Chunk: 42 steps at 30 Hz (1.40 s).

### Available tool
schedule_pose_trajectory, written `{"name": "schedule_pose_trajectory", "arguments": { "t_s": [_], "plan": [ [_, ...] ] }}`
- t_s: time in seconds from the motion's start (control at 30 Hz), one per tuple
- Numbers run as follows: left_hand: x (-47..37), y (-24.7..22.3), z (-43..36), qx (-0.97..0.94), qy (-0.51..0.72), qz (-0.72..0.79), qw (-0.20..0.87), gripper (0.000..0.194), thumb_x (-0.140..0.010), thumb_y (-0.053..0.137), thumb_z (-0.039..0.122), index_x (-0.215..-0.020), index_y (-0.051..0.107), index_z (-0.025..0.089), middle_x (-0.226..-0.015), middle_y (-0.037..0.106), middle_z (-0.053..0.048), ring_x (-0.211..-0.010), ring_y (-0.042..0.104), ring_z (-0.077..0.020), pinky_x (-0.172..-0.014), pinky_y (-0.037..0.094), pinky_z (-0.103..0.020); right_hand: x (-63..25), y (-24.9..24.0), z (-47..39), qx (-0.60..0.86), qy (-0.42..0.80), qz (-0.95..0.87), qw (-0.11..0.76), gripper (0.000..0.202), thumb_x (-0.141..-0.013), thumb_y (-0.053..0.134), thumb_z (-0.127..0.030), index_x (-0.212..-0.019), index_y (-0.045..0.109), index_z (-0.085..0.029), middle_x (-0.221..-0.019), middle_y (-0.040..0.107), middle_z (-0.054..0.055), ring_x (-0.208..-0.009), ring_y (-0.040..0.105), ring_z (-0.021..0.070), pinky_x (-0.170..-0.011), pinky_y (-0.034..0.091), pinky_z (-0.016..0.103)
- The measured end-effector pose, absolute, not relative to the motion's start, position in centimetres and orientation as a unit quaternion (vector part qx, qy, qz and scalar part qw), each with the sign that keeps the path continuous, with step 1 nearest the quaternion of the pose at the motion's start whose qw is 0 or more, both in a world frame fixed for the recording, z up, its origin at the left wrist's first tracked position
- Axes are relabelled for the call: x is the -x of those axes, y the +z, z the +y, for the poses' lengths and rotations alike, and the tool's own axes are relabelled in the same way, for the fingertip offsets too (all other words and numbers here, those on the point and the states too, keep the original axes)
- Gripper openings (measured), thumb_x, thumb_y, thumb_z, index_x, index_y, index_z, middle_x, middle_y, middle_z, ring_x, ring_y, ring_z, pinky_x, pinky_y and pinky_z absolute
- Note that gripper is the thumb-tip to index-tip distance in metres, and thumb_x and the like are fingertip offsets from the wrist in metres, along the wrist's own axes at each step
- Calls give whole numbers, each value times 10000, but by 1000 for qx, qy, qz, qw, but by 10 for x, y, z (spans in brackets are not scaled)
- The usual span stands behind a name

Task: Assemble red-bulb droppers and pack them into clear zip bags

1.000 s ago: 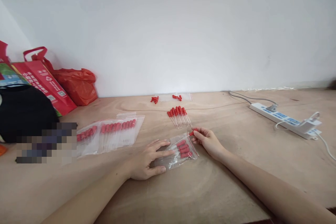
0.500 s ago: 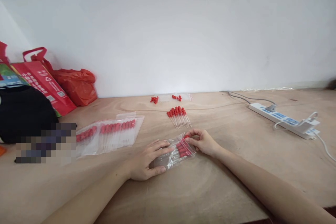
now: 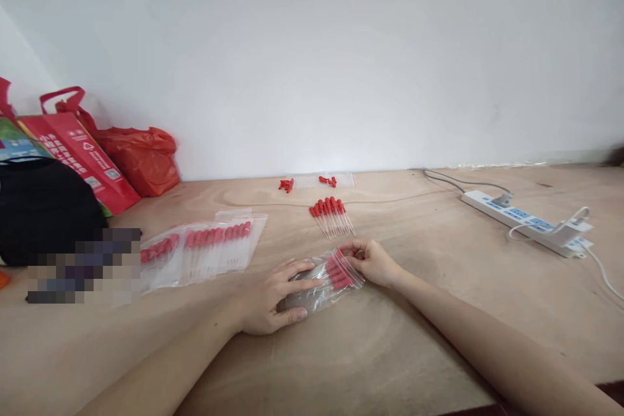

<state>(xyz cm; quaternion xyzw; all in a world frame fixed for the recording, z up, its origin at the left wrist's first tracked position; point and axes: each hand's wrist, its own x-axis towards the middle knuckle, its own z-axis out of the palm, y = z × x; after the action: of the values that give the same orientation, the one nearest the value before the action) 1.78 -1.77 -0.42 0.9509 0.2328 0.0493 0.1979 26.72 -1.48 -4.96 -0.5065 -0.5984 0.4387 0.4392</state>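
A clear zip-lock bag [image 3: 319,296] lies on the wooden table, holding several droppers with red rubber bulbs [image 3: 340,273]. My left hand [image 3: 273,298] rests flat on the bag's left part, fingers stretched out and apart. At the upper corner of the bag's mouth, my right hand [image 3: 373,261] pinches the edge with thumb and forefinger. The exact contact of those fingertips is partly hidden. Just beyond the bag, a row of loose droppers [image 3: 333,216] with red bulbs and clear stems lies on the table.
Filled bags of droppers [image 3: 214,250] lie overlapping at the left. Loose red bulbs [image 3: 286,185] and clear stems are near the wall. A white power strip [image 3: 521,221] with cables sits right. Red bags [image 3: 141,159] and a black bag [image 3: 49,208] stand far left.
The red bulb at my right fingertips has gone further into the bag beside the others. My right fingers have shifted slightly to the bag's upper corner; my left hand has stayed in place.
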Motion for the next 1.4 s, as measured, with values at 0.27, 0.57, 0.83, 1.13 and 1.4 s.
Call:
{"name": "schedule_pose_trajectory", "arguments": {
  "t_s": [0.27,0.57,0.83,1.13,1.4],
  "plan": [
    [-19,-2,-19,-943,30,264,199,458,-831,463,379,-1276,356,353,-1405,221,-10,-1271,219,-269,-1017,236,-462,-277,-58,-15,536,402,-604,432,133,-645,562,-207,-750,621,-151,-618,615,0,-501,531,98,-465,422,204],
    [-19,-5,-18,-945,44,259,197,437,-834,463,376,-1262,370,370,-1403,222,-1,-1264,236,-264,-1011,255,-457,-271,-49,-22,508,307,-703,392,268,-710,444,-143,-784,696,-195,-768,654,37,-659,593,148,-622,472,267],
    [-20,-1,-19,-951,37,252,176,428,-842,464,336,-1259,375,374,-1404,237,-4,-1272,224,-270,-1023,197,-495,-281,-32,-30,520,425,-646,363,340,-773,471,-425,-704,624,-130,-526,543,-7,-450,442,78,-438,351,195],
    [-22,1,-20,-958,31,242,152,437,-852,452,305,-1269,348,384,-1405,247,-5,-1283,208,-243,-1029,138,-515,-275,-30,-42,528,397,-684,309,327,-667,601,-431,-523,576,-138,-476,466,-27,-447,363,63,-419,266,194],
    [-22,7,-24,-945,32,272,177,454,-816,491,364,-1256,380,370,-1397,248,-21,-1260,238,-285,-1003,198,-518,-277,-32,-38,569,409,-636,323,221,-686,576,-353,-660,635,-141,-555,590,1,-482,475,90,-452,335,193]
  ]
}}
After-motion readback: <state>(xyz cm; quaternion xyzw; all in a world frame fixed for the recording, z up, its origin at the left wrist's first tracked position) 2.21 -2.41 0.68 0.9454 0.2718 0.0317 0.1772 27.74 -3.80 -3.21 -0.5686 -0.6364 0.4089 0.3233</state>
